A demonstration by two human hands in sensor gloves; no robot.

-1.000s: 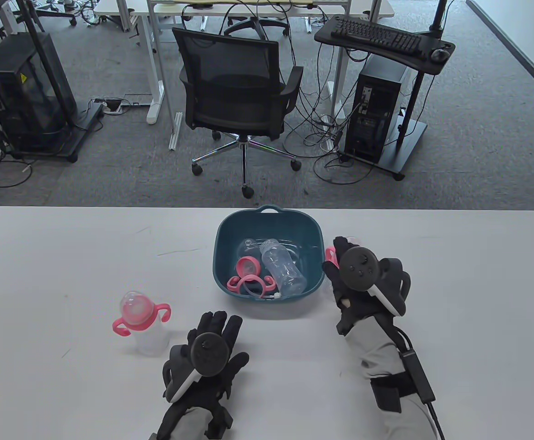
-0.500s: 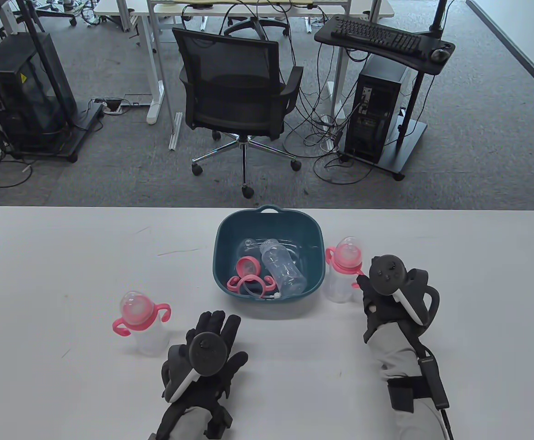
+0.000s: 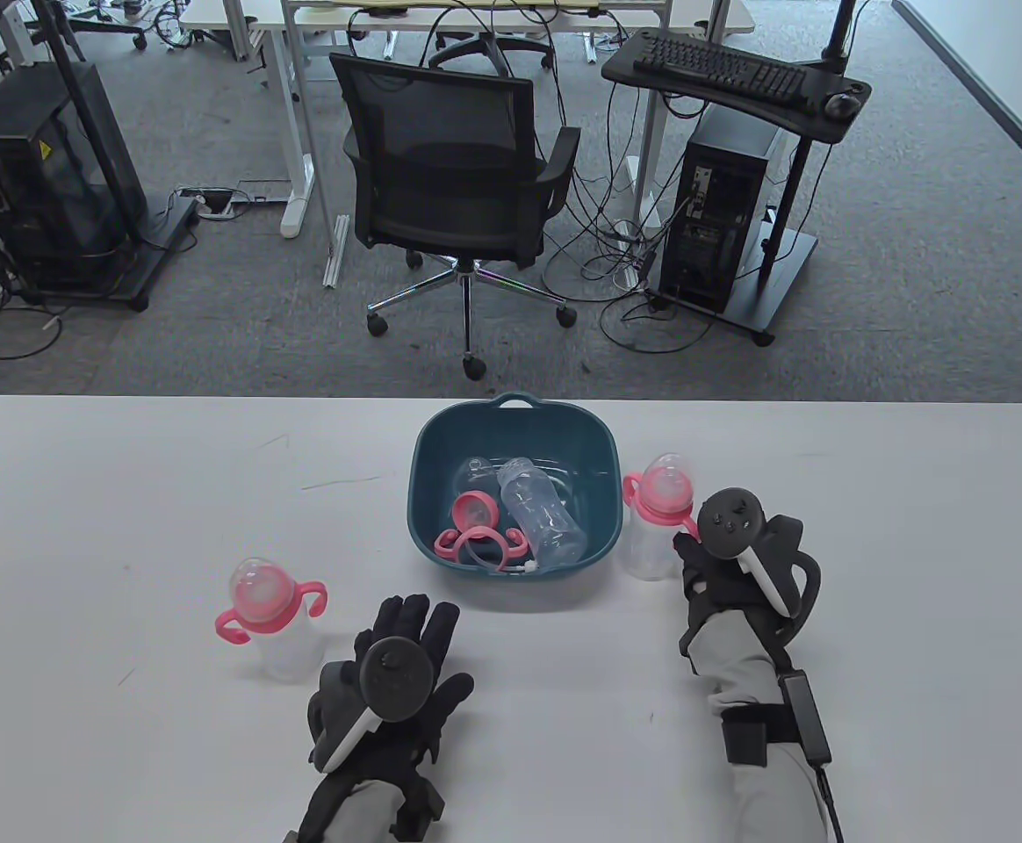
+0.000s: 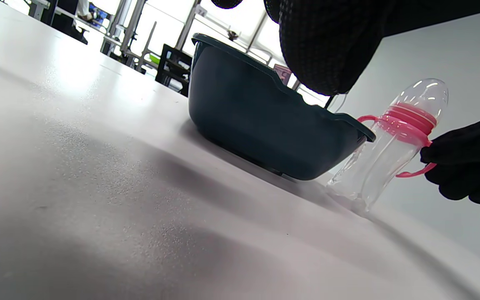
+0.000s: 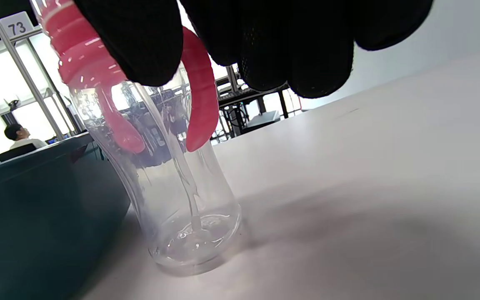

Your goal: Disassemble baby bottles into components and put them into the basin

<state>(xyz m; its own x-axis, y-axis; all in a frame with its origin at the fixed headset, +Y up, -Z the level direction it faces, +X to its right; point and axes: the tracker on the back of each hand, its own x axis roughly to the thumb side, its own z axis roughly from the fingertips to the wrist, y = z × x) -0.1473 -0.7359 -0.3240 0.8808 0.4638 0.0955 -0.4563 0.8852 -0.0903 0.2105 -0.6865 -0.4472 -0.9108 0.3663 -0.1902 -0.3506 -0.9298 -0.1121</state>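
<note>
The right hand [image 3: 733, 562] has its fingers [image 5: 140, 46] curled round the pink handle [image 5: 200, 104] of the near bottle [image 3: 654, 518], pinching it at the collar. That bottle stands upright directly ahead of those fingers, its long axis vertical, just beside the basin [image 3: 603, 527] on their left. The left hand [image 3: 397, 676] lies flat, fingers spread on the tabletop [image 3: 125, 492], with the second bottle [image 3: 269, 619] just to its left. Beyond the tabletop: an office chair [image 3: 454, 176] and a computer tower [image 3: 722, 215].

White table [image 3: 125, 527] (basin [image 3: 430, 439], two upright baby bottles [image 3: 269, 628]).
</note>
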